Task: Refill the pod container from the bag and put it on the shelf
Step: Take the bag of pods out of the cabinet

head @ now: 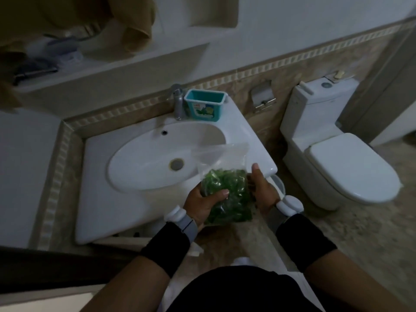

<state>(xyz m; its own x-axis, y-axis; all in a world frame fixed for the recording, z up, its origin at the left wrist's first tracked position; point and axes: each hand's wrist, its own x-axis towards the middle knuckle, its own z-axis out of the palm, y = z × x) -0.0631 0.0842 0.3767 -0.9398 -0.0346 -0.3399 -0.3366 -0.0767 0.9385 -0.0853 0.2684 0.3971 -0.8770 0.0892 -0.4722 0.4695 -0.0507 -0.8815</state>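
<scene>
A clear plastic bag (227,185) filled with green pods is held in front of me, over the sink's front right corner. My left hand (202,203) grips its lower left side, thumb across the pods. My right hand (261,190) holds the right side, thumb up. The bag's empty top stands upright over the basin. The teal pod container (206,104) stands open, without a lid, at the back of the sink next to the tap. A white shelf (135,64) runs along the wall above the sink.
The white sink (94,188) has a chrome tap (177,102) at the back. A brown towel (135,25) hangs over the shelf, where dark items lie at the left. A toilet (337,154) stands to the right, a small bin below the sink corner.
</scene>
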